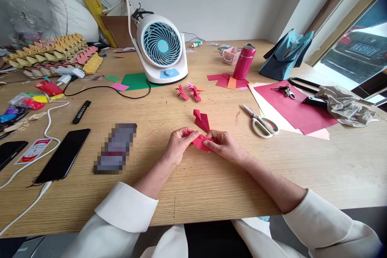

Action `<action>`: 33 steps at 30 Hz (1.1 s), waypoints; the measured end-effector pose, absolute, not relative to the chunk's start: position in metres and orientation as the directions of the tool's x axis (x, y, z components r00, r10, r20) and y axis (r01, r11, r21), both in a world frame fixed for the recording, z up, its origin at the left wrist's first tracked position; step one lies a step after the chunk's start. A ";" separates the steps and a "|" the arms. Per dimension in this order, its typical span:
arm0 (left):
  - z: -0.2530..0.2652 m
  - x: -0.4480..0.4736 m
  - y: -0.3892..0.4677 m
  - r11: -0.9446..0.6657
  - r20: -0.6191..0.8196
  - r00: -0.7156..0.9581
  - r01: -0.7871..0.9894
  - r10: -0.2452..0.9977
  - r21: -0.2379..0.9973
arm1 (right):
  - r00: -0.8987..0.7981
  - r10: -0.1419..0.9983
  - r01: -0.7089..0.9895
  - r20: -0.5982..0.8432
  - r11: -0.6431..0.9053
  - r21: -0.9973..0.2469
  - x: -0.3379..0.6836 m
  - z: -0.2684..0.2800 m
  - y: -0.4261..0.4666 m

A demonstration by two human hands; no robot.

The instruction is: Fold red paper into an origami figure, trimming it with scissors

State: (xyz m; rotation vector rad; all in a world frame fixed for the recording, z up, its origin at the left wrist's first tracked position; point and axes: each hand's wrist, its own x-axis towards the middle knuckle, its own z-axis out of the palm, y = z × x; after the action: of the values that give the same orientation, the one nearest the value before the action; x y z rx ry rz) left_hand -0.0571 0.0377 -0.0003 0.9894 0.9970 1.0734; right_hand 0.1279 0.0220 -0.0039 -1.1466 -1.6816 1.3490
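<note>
White folded-back sleeve cuffs (127, 207) lie nearest, along the bottom of the frame. At lower left rests a black, glass-fronted phone (64, 155) with a white charging cable (46, 187) at its near end. At the centre, the left hand (178, 143) pinches the left end of a red piece of folded paper (201, 143); just above it lies a second red folded-paper piece (201, 120). The right hand (222, 144) grasps the first piece's right side, thumb on top. Farther right lie white-handled metal scissors (263, 125), then a large dark-red paper sheet (296, 107).
</note>
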 end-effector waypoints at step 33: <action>0.001 -0.079 0.044 -0.091 -0.078 0.461 0.333 0.884 0.938 | -0.736 0.452 0.555 0.505 0.829 0.068 0.135 0.011 -0.001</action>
State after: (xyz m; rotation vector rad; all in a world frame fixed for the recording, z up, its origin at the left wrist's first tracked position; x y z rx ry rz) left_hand -0.0792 0.0440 0.0012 1.6553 1.0672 0.6524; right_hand 0.1352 -0.0011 0.0112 -0.7442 -2.5311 -0.2945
